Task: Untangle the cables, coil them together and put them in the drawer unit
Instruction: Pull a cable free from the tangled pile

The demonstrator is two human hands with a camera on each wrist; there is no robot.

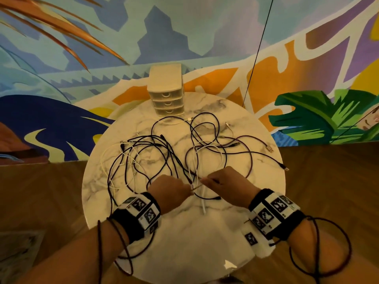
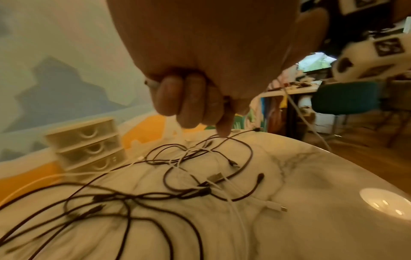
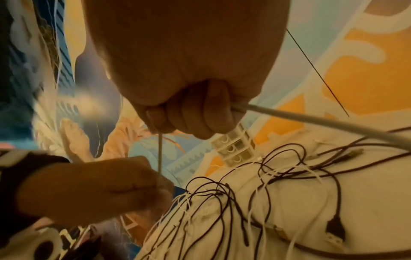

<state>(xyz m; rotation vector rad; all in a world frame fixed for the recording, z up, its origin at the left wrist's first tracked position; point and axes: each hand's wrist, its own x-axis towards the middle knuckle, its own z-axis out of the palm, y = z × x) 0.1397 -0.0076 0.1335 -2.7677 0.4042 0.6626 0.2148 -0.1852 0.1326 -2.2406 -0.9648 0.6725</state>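
Right hand (image 1: pixel 222 181) fingers (image 3: pixel 200 112) curl round a white cable (image 3: pixel 311 119); left hand (image 1: pixel 168 187) fingers (image 2: pixel 189 102) pinch the same cable, knuckles up, over the counter (image 1: pixel 205 232). Tangled cables (image 1: pixel 174 152) lie beyond; the drawer unit (image 1: pixel 166 93) stands at the far edge.

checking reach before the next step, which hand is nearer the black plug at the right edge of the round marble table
Right. The right hand sits just right of the table's middle, on the black plug's side. The left hand is beside it, further from the plug. Both hands pinch the white cable.
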